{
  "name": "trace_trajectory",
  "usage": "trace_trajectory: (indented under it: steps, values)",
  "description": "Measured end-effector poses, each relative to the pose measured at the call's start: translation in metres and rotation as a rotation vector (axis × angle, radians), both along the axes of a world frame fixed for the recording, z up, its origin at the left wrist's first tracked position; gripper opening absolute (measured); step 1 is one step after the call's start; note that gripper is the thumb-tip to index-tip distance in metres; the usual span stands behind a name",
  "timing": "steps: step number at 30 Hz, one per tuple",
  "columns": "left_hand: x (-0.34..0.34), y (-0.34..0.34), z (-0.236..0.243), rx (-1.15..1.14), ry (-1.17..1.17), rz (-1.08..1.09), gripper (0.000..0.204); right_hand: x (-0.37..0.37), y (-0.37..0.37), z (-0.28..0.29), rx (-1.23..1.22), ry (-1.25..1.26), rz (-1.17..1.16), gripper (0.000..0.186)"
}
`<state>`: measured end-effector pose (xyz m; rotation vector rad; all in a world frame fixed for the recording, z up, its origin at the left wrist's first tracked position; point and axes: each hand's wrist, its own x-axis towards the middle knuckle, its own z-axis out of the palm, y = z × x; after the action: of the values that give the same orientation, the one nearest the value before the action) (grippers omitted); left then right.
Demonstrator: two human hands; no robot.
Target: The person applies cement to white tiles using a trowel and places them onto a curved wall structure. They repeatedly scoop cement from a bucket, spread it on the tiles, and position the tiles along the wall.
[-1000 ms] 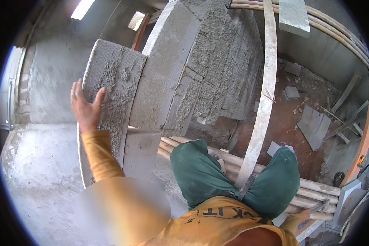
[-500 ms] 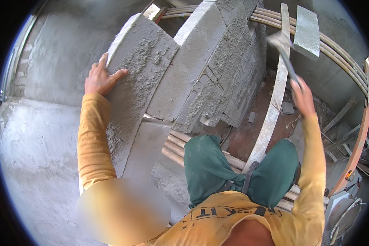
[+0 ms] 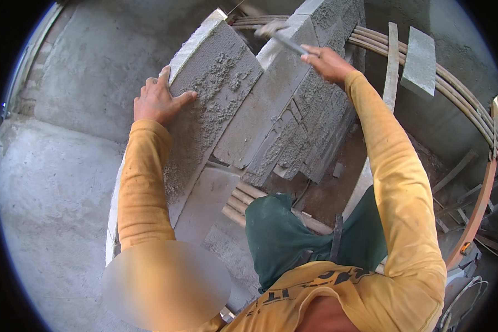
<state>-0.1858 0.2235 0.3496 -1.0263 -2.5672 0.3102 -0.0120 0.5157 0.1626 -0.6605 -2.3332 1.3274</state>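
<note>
The left hand lies open and flat on a mortar-smeared concrete block. The right hand is closed around a hammer raised above the neighbouring block wall.

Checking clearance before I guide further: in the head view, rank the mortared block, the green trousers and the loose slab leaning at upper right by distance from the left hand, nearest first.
1. Mortared block: directly under the left hand, touched.
2. Green trousers: below and to the right, at centre bottom.
3. Loose slab: far right, against the curved pipes.

Grey blocks on scaffold poles
</note>
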Motion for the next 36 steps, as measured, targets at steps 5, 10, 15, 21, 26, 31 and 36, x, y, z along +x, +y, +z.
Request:
trace_trajectory:
  steps: [5,10,15,21,26,31,36]
  values:
    - [0.003,0.000,0.001,-0.003,-0.011,0.009,0.092,-0.010,-0.002,0.003,0.318,0.120,0.004,0.051]
    - [0.001,0.001,0.002,0.000,0.013,-0.013,0.092,-0.009,0.006,0.004,0.202,0.066,0.064,0.050]
    - [-0.001,-0.002,0.000,-0.004,-0.001,-0.011,0.093,-0.013,0.010,-0.004,0.257,0.163,-0.072,0.052]
    - [-0.005,-0.003,-0.003,0.013,0.029,-0.038,0.093,-0.012,0.006,-0.001,0.217,0.182,0.062,0.053]
    - [-0.007,-0.005,-0.003,-0.003,0.030,-0.032,0.094,-0.009,-0.004,0.003,0.342,0.184,-0.045,0.051]
    - [-0.004,-0.003,-0.003,-0.015,0.034,-0.047,0.093,-0.010,-0.008,0.000,0.389,0.180,0.106,0.051]
    - [-0.006,-0.086,0.039,0.234,0.017,-0.236,0.070,0.017,-0.009,-0.020,0.394,0.259,0.068,0.045]
